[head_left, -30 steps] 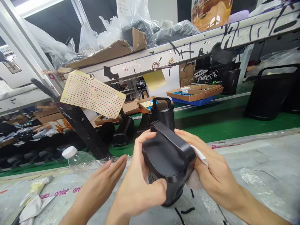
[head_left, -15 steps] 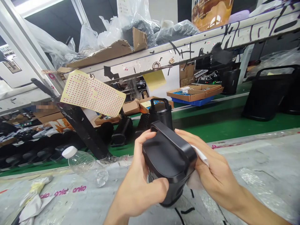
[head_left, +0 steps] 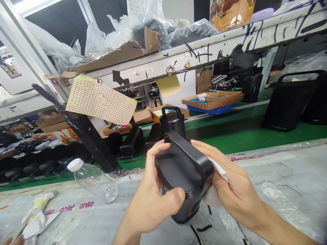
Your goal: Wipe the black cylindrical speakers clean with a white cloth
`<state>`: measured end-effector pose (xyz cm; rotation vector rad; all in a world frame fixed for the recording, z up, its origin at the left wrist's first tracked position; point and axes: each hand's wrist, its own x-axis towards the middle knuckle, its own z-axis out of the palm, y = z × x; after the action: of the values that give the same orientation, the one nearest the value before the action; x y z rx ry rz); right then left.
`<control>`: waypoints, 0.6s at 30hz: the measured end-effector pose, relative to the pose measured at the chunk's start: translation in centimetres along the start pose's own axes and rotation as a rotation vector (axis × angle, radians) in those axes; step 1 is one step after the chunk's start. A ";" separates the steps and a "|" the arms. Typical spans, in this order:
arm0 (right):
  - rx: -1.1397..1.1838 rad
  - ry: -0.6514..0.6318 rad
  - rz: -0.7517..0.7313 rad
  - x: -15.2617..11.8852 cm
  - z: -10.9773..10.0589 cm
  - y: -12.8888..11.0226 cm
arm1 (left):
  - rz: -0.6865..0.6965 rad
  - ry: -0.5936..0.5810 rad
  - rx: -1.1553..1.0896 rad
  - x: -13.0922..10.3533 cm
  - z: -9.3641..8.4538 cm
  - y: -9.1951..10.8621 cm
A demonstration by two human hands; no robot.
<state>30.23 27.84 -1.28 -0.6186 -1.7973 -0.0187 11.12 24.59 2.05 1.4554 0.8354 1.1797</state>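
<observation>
A black portable speaker point(head_left: 178, 166) with a smooth oval top and a carrying handle is held between my hands, tilted above the grey work surface. My left hand point(head_left: 153, 194) wraps its left side, with the thumb pressed on the near top edge and the fingers at the far rim. My right hand point(head_left: 232, 183) grips the right side by the handle's end. A white cloth point(head_left: 218, 169) is pinched in that right hand and hangs down against the speaker's side. The underside of the speaker is mostly hidden.
A clear plastic bottle point(head_left: 94, 178) lies left. Several similar black speakers point(head_left: 288, 105) stand or lie on the green belt point(head_left: 219, 139) behind. A cardboard tray point(head_left: 212, 100) holds parts. Another person's fingers point(head_left: 17, 241) show at the lower left by a white rag point(head_left: 38, 224).
My left thumb has shifted slightly up along the speaker's near edge. The speakers on the belt have moved slightly left. Another person's fingers have appeared at the lower left corner.
</observation>
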 end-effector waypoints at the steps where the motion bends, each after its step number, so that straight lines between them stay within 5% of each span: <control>1: -0.005 0.001 -0.004 0.0 0.0 0.0 | 0.009 -0.003 0.003 0.1 -0.1 0.0; 7: -0.022 0.008 -0.007 0.0 -0.1 0.0 | 0.096 0.031 0.149 0.2 -0.2 -0.3; 18: -0.031 -0.005 -0.008 0.2 -0.1 0.2 | 0.047 0.039 0.238 -0.1 -0.8 0.3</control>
<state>30.38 28.07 -1.11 -0.6340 -1.8075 -0.0511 10.35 24.69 2.32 1.6570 1.0004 1.1777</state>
